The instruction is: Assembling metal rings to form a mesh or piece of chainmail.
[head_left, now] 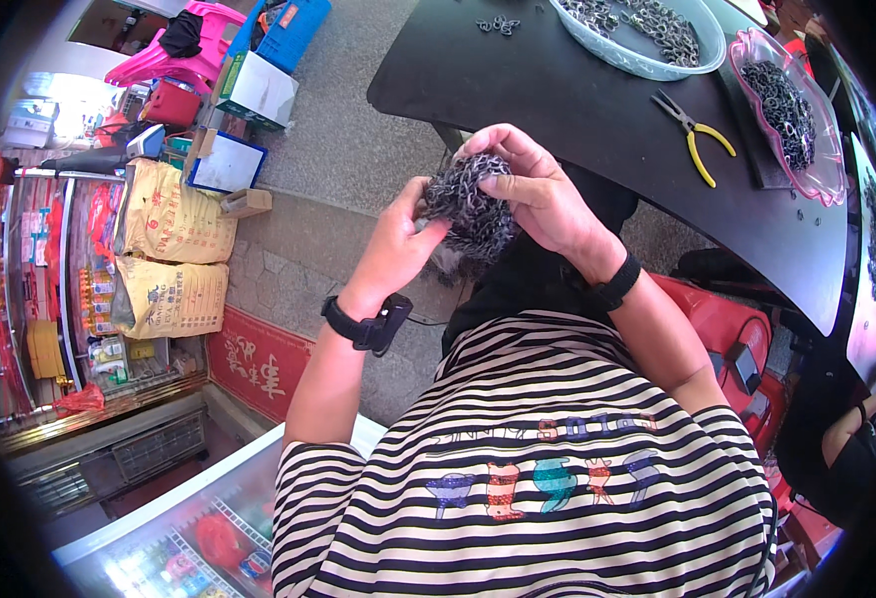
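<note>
Both my hands hold a tangled bunch of small dark metal links (470, 214) in front of my body, left of the table's near edge. My left hand (395, 244) grips its left side, fingers curled behind it and thumb on the front. From the right, my right hand (548, 204) pinches the upper part, thumb on top and fingers bent over the back. How the links join is too fine to make out. A pair of pliers with yellow handles (700, 140) lies on the dark table (528, 85), jaws apart.
On the table stand a clear basin (647, 72) and a pink-rimmed tray (829, 191), both with metal pieces; loose pieces (498, 26) lie at the far left. Printed sacks (171, 299) and shelves are at left, a red chair (727, 324) at right. Another person's arm (845, 429) shows far right.
</note>
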Available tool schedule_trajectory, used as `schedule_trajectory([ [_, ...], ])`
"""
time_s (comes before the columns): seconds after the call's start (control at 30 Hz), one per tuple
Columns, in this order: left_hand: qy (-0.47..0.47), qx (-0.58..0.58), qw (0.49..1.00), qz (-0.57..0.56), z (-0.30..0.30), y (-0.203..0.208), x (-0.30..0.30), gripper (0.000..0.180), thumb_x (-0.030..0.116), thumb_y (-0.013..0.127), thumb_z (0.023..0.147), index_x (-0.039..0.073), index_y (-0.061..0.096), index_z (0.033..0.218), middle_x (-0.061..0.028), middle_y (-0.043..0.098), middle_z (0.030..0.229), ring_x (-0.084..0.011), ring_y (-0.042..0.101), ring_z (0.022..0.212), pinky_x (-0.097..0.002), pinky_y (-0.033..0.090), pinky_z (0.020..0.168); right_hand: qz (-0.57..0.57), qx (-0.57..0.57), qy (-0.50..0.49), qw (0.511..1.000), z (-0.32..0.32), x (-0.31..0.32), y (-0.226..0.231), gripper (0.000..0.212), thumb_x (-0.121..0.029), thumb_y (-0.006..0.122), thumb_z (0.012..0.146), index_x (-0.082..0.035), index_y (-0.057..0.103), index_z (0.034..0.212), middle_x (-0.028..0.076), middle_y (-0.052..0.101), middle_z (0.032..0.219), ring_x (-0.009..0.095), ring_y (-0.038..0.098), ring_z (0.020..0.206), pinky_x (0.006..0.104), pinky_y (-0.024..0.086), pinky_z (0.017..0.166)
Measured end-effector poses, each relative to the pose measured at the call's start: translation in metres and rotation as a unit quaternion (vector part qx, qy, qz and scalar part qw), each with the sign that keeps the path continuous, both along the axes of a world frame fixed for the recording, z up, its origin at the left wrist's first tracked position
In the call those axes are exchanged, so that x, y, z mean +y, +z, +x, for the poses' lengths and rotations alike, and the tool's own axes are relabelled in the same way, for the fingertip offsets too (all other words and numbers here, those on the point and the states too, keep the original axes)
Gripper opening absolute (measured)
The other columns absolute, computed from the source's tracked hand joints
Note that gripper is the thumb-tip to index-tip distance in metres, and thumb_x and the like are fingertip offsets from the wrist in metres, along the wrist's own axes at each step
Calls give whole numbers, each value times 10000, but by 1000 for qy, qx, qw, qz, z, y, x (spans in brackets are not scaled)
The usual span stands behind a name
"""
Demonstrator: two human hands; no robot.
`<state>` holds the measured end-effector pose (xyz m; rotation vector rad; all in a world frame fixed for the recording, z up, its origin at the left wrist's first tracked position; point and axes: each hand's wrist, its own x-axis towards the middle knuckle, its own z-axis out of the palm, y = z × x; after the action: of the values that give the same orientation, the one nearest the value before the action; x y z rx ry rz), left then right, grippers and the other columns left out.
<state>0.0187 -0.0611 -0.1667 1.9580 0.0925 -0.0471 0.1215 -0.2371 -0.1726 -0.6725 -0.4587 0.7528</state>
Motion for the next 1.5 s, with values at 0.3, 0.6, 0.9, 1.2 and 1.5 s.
schedule_trajectory([
  [0.3, 121, -16, 939, -322, 2, 36, -8, 158, 63, 539, 876, 33, 534, 1031, -34, 609, 977, -89, 594, 872, -268, 505, 780, -172, -274, -41, 945, 14, 2, 2, 466, -84, 750, 797, -5, 511, 1189, 35, 550, 1099, 96, 534, 1017, 262, 451, 899],
  [0.6, 170, -31, 867, -467, 2, 24, -6, 249, 24, 501, 853, 43, 530, 1100, -48, 616, 974, -124, 591, 854, -278, 491, 815, -285, -136, 51, 947, 11, 0, -22, 479, -291, 593, 935, -4, 449, 1291, 73, 556, 1140, 185, 533, 1072, 345, 418, 971],
  [0.9, 156, -34, 871, -464, 4, 9, 5, 247, 38, 559, 874, 61, 512, 1115, -53, 617, 948, -143, 607, 827, -302, 526, 755, -238, -41, 107, 964, -14, 0, -45, 784, -316, 741, 817, -9, 317, 1402, 152, 454, 1297, 255, 463, 1201, 400, 409, 990],
  [1.2, 138, -79, 880, -448, 6, 3, -6, 247, 54, 580, 884, 39, 505, 1119, -77, 620, 1005, -167, 627, 886, -324, 530, 810, -115, 151, 88, 978, -20, 15, -57, 638, -45, 652, 815, -23, 344, 1373, 97, 545, 1211, 222, 548, 1120, 406, 463, 960],
  [1.5, 170, -113, 937, -284, -6, 10, -7, 255, -46, 575, 873, 30, 466, 1091, -73, 594, 1042, -123, 610, 919, -278, 504, 850, -129, 107, -41, 985, -3, 21, -61, 400, -19, 595, 819, -35, 459, 1194, 78, 533, 1069, 183, 545, 1029, 330, 453, 917],
])
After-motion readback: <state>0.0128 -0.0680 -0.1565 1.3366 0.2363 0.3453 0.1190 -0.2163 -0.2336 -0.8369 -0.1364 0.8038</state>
